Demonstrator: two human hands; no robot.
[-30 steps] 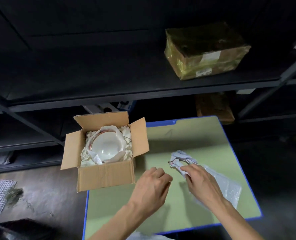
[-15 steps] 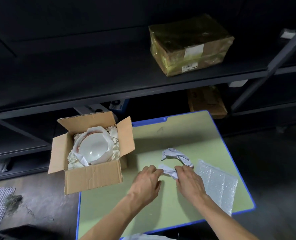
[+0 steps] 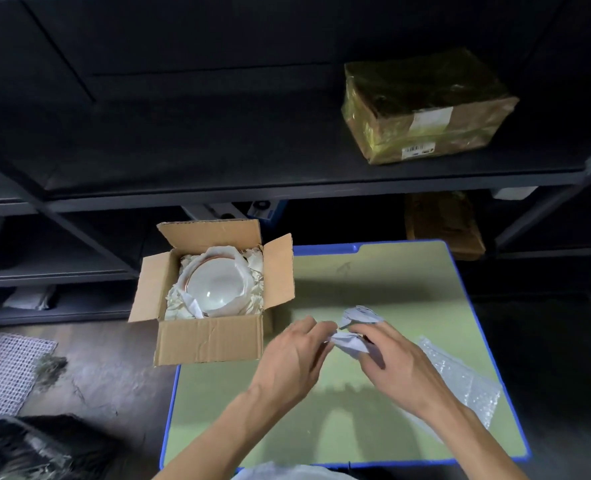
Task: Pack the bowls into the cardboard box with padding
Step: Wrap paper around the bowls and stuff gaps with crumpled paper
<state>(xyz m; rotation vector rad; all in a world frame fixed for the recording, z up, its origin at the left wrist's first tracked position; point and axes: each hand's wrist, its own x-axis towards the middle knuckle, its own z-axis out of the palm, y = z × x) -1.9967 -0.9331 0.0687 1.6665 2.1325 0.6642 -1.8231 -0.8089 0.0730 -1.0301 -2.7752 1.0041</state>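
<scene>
White and glossy, the bowl (image 3: 214,287) lies in the box (image 3: 211,341), mouth up and a little tilted. A strip of wrapping is folded over its rim. Crumpled padding (image 3: 256,268) fills the space between the bowl and the box walls on all sides that show, most likely so that the bowl cannot slide or knock against the cardboard. Only one bowl can be seen; whether another lies under it is hidden. The four flaps stand open, so the top is free for more filling. The box stands at the far left corner of the counter (image 3: 391,282), but it cannot be told whether it rests fully on it.

Near the middle of the counter, both hands work on a piece of pale paper (image 3: 353,341), lifted a little above the surface. The fingers of the left hand (image 3: 294,358) are together and pinch its left end. The fingers of the right hand (image 3: 394,358) are curled over its other side and clamp it. The paper looks bunched up between them, which suggests that the person is shaping it into one more wad of padding, probably for the top of the bowl.

A sheet of bubble wrap (image 3: 460,382) lies flat just beside the right wrist, within easy reach for a later layer. Behind the counter is a dark shelf (image 3: 218,181), and on it, well apart from the work, sits a parcel (image 3: 422,105) wrapped in shiny film. On the floor at the left lies a mesh mat (image 3: 3,372).
</scene>
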